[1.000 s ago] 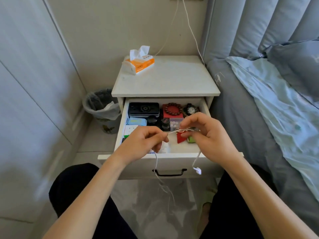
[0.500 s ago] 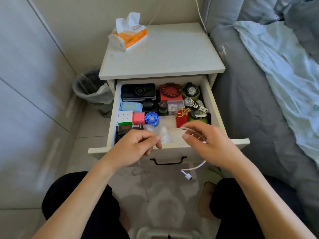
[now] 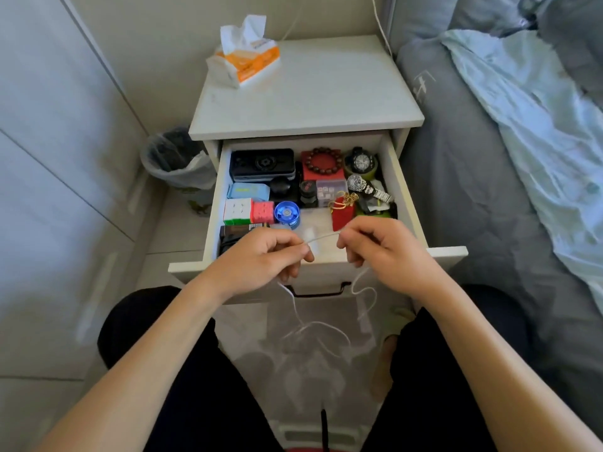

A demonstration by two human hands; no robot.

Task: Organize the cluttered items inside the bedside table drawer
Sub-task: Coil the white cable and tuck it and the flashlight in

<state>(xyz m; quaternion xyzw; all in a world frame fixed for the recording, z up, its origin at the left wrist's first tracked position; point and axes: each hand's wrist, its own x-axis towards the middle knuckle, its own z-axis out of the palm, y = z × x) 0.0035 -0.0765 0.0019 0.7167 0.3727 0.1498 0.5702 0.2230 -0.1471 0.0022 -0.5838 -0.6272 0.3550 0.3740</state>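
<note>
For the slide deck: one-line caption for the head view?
Both hands, left hand and right hand, pinch a white cable over the open drawer.

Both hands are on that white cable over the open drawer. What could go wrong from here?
1. The white cable is stretched between the left hand and right hand, but its slack loops hang below the drawer handle; they may snag there.
2. The gold chain lies loose on the red box just behind the right hand; a knuckle could knock it off.
</note>
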